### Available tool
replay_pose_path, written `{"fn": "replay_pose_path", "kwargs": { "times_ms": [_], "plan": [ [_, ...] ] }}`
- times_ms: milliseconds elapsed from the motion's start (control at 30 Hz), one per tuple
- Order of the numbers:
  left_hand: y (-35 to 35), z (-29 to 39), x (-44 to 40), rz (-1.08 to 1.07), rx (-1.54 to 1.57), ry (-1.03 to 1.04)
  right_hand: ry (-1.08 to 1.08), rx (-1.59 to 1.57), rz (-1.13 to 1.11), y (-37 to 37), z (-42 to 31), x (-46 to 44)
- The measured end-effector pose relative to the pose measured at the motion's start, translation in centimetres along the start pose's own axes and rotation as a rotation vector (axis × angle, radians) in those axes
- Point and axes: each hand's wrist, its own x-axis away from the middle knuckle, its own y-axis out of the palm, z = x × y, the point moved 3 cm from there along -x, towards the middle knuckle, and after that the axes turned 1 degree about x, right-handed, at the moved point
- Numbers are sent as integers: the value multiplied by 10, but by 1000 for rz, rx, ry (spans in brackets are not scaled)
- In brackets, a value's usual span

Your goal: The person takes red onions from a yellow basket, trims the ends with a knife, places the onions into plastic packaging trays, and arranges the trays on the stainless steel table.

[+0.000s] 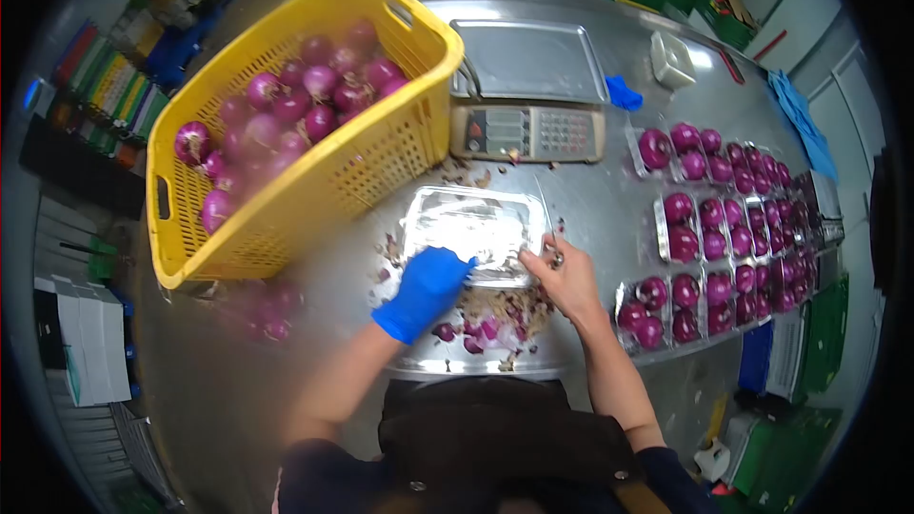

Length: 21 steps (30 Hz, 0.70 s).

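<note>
And it's bright yellow across the crate, its wall patterned with rows of holes, against deep purple onions inside! Vivid blue covers the gloved left hand, silvery white flashes off the tray, grey spans the tabletop, black fills the apron.

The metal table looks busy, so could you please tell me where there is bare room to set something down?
Bare patches show between the right hand and the rows of packed red onions, and between those rows and the white tub. It is crowded around the clear tray: onion peelings below, digital scale above, yellow crate on the left.
</note>
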Motion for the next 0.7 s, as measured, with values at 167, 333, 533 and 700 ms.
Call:
{"fn": "replay_pose_path", "kwargs": {
  "times_ms": [167, 333, 533, 700],
  "plan": [
    [5, 14, -46, -186, -3, 84, -8, -9, 59, -19, 10, -12],
    [-96, 11, -93, 45, 178, 16, 168, 121, 395, -103, 99, -50],
    [-203, -166, -87, 104, 115, -637, 373, 434, 299, -145, 189, -72],
    [-209, -256, -50, -354, 121, -968, 107, 414, 556, -152, 128, -51]
  ]
}}
